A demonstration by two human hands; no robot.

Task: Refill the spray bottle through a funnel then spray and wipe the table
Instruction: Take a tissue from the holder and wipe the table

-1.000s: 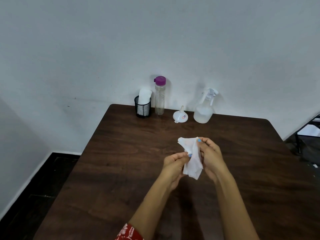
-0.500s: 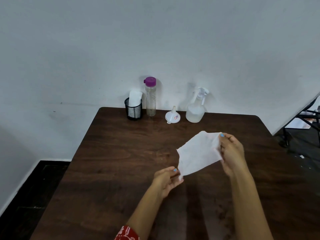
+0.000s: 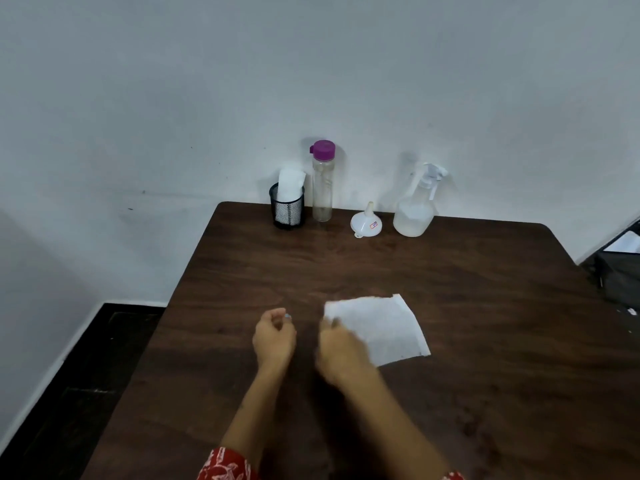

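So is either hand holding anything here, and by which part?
The left hand holds nothing, fingers loosely curled. The blurred right hand is at the near left corner of the white paper wipe spread on the table; whether it grips cannot be told.

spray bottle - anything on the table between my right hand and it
Nothing visible. The right hand is at the near-left edge of the wipe; bare table runs from there to the spray bottle. The funnel stands left of the bottle.
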